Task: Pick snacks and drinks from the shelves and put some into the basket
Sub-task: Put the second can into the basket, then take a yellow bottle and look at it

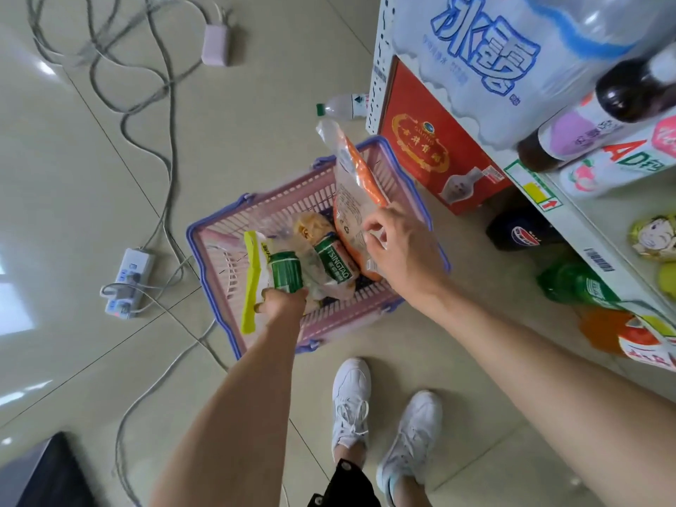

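Observation:
A pink basket with a blue rim (pixel 205 232) stands on the floor in front of me. My left hand (pixel 283 305) grips a green beer can (pixel 285 274) low inside it. A second green can (pixel 334 263) lies beside it among clear snack bags, with a yellow-edged packet (pixel 252 279) at the left. My right hand (pixel 398 247) pinches the lower edge of an orange snack bag (pixel 353 184) that stands tilted in the basket's right side.
Shelves on the right hold a water bottle pack (pixel 512 60), a red box (pixel 431 140), a dark bottle (pixel 592 118) and green bottles (pixel 574 283). A power strip (pixel 128 283) and cables (pixel 157 115) lie on the tiles at left. My white shoes (pixel 380 422) are just behind the basket.

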